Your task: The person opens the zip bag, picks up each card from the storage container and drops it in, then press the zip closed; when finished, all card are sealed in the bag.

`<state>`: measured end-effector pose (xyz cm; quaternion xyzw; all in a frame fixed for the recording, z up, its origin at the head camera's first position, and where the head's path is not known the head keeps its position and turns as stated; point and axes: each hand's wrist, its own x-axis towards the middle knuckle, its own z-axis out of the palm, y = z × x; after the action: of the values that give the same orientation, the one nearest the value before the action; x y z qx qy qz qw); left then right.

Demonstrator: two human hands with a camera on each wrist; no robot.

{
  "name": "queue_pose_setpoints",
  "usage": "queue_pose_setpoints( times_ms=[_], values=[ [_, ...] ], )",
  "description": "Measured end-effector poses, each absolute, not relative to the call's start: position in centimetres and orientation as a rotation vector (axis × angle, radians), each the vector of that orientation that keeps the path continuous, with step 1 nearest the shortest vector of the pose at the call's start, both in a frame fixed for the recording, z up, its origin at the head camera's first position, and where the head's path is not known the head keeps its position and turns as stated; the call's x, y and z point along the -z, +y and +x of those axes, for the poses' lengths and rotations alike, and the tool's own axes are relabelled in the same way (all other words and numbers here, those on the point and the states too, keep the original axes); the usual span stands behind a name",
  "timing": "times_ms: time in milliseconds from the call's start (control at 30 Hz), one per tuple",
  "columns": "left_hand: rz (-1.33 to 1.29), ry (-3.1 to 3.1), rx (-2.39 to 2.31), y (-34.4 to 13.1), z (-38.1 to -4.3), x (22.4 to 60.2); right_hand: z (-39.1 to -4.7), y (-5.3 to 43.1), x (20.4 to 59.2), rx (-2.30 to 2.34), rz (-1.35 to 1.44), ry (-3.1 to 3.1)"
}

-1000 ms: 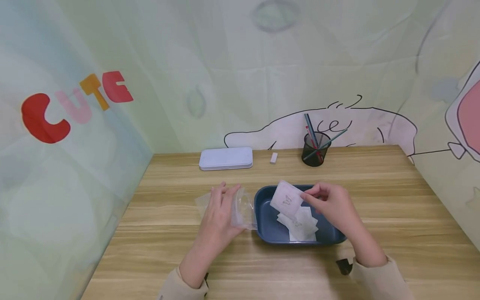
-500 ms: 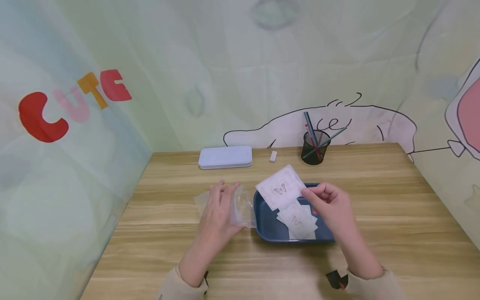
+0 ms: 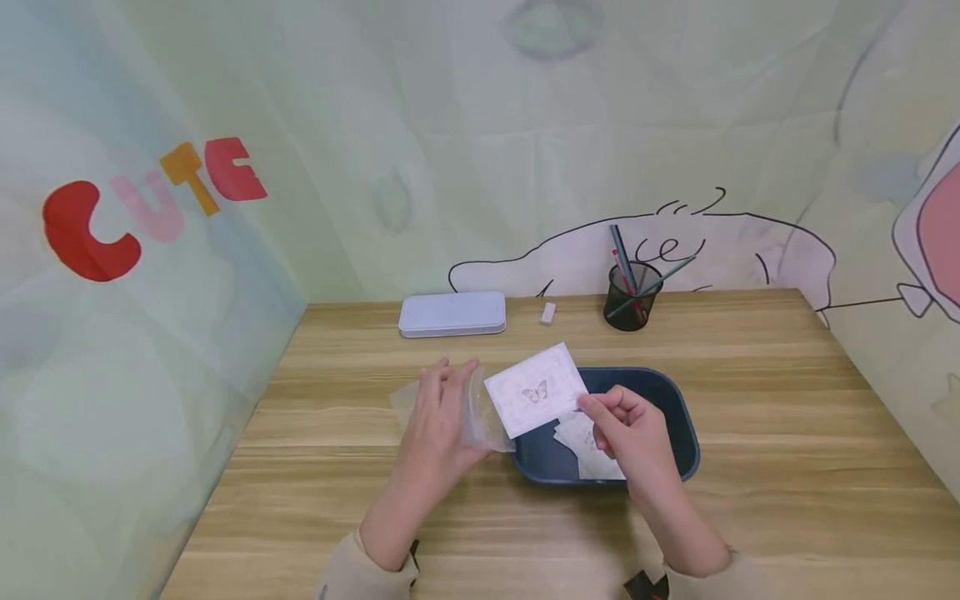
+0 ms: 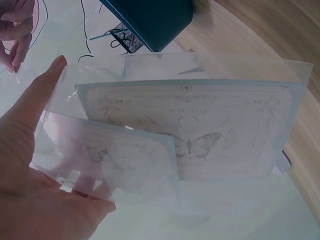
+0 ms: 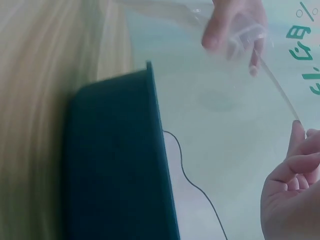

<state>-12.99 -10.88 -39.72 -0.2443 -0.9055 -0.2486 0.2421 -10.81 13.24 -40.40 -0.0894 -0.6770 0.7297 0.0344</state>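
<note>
My left hand holds a clear plastic bag left of the dark blue tray, its mouth facing right. Through the bag in the left wrist view show printed cards, one with a butterfly and a bordered frame. Between thumb and fingers my right hand pinches the right corner of a white butterfly card. This card tilts over the tray's left end, its left edge right at the bag's mouth. More paper cards lie overlapping in the tray, partly hidden by my right hand.
At the back of the wooden table stand a white flat case, a small eraser and a black mesh cup with several pencils. A printed cloth hangs behind and along the sides.
The right hand has carried the butterfly card leftward from over the tray to the bag's mouth, turning its face flatter to view. The left hand and bag have stayed nearly still.
</note>
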Motion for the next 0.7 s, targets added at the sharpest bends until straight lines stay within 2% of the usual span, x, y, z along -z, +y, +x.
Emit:
queue_pose_setpoints(
  times_ms=[700],
  values=[
    [-0.702, -2.453, 0.679, -10.7, -13.0, 39.5, -10.3, 10.5, 41.1, -2.406, -0.255, -1.912]
  ],
)
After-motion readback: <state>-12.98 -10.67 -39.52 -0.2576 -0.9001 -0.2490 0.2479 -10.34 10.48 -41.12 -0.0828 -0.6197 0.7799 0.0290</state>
